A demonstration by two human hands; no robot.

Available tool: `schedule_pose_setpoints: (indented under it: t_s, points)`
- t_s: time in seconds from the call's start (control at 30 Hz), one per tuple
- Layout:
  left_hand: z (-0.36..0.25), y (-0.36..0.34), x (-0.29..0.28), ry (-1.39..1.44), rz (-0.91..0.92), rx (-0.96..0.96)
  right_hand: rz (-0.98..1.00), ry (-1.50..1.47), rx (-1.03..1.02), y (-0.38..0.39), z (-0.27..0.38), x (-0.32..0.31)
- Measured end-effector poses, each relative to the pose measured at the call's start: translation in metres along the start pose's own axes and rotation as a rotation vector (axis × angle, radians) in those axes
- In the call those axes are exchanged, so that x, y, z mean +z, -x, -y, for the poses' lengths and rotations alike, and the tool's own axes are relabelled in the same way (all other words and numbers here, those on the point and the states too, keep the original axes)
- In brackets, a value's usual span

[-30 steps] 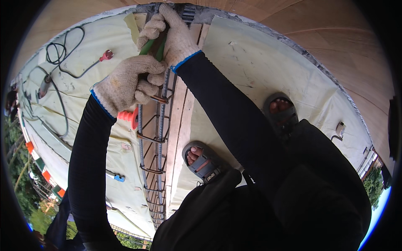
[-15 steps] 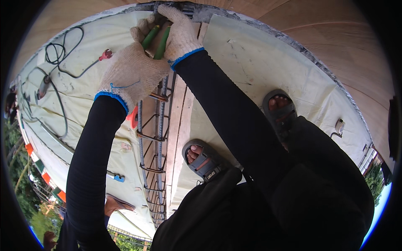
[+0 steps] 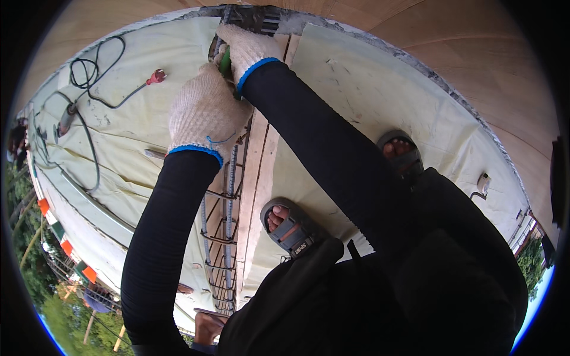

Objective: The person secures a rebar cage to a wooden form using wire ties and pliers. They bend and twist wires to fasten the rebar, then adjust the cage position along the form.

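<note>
Through the head camera I see my right hand [image 3: 246, 50], in an off-white knitted glove with a blue cuff, near eleven o'clock. Its fingers are curled in, closed around a hand tool with green sleeved handles [image 3: 225, 63]; the tool's working end is hidden from me. My left hand [image 3: 205, 115], gloved alike, sits just beside it toward ten o'clock, back turned up. Its fingers are mostly covered, so I cannot tell how far they are open or what they grip.

The tool lies between both hands, above the long cage of ribbed grey steel bars and rusty brown ties [image 3: 228, 237], which runs from eleven o'clock down to seven. A pale wooden plank strip [image 3: 256, 172] follows the cage on its three o'clock side. Near ten o'clock, a red plug on a dark cable [image 3: 157, 76] rests on the creased pale-yellow sheeting [image 3: 332, 95].
</note>
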State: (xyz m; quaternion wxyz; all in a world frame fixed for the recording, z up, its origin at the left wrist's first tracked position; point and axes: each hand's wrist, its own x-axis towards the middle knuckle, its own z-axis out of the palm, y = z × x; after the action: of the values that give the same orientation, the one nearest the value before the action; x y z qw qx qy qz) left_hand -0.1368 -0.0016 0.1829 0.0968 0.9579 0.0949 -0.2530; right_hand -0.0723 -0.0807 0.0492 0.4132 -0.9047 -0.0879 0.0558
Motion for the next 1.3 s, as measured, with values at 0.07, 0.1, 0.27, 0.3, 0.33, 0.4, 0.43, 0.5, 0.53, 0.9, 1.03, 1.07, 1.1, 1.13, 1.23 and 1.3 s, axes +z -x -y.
schedule_pose_setpoints:
  t_s: [0.07, 0.1, 0.27, 0.3, 0.33, 0.4, 0.43, 0.5, 0.53, 0.9, 1.03, 1.07, 1.1, 1.13, 1.23, 1.3]
  points:
    - [-0.014, 0.003, 0.010, -0.022, -0.111, -0.001, -0.024, 0.167, -0.089, 0.003, 0.001, -0.008]
    - [-0.015, 0.003, 0.014, 0.006, -0.105, 0.009, 0.102, -0.661, 0.200, 0.003, 0.001, -0.012]
    - [0.014, -0.008, 0.027, 0.646, 0.044, 0.021, 0.303, -1.701, 0.545, 0.014, -0.005, -0.029]
    - [0.019, -0.009, 0.027, 0.835, 0.168, -0.039, 0.290, -1.808, 0.534, 0.019, -0.006, -0.031]
    - [0.020, -0.008, 0.028, 0.993, 0.293, -0.079, 0.335, -1.966, 0.606, 0.019, -0.007, -0.034]
    - [0.015, -0.002, 0.028, 0.571, 0.037, 0.393, 0.448, -2.078, 0.659, 0.016, -0.009, -0.038]
    - [0.005, 0.003, 0.030, 0.942, 0.257, -0.035, 0.486, -2.044, 0.675, 0.014, -0.011, -0.042]
    - [-0.007, 0.015, 0.033, 0.378, -0.090, -0.006, 0.408, -1.946, 0.669, 0.006, -0.012, -0.042]
    - [-0.016, 0.021, 0.036, 0.248, -0.205, -0.088, 0.323, -1.791, 0.622, 0.004, -0.011, -0.040]
    - [0.004, 0.012, 0.043, 0.701, 0.011, -0.027, 0.330, -1.597, 0.764, 0.008, 0.007, -0.052]
    - [0.024, 0.001, 0.049, 1.724, 0.618, -0.032, 0.388, -1.888, 0.621, 0.012, -0.008, -0.037]
    - [0.025, -0.001, 0.051, 1.803, 0.693, 0.015, 0.461, -1.991, 0.590, 0.010, -0.013, -0.034]
    - [0.028, -0.003, 0.051, 1.813, 0.753, -0.024, 0.572, -2.073, 0.604, 0.007, -0.017, -0.032]
    - [0.028, -0.004, 0.050, 1.837, 0.738, -0.024, 0.655, -2.155, 0.619, 0.004, -0.023, -0.032]
    - [0.022, 0.002, 0.035, 1.607, 0.644, -0.076, 0.931, -2.178, 0.660, -0.014, -0.037, -0.037]
    - [0.011, 0.013, 0.018, 1.199, 0.466, -0.061, 1.085, -2.121, 0.673, -0.023, -0.048, -0.043]
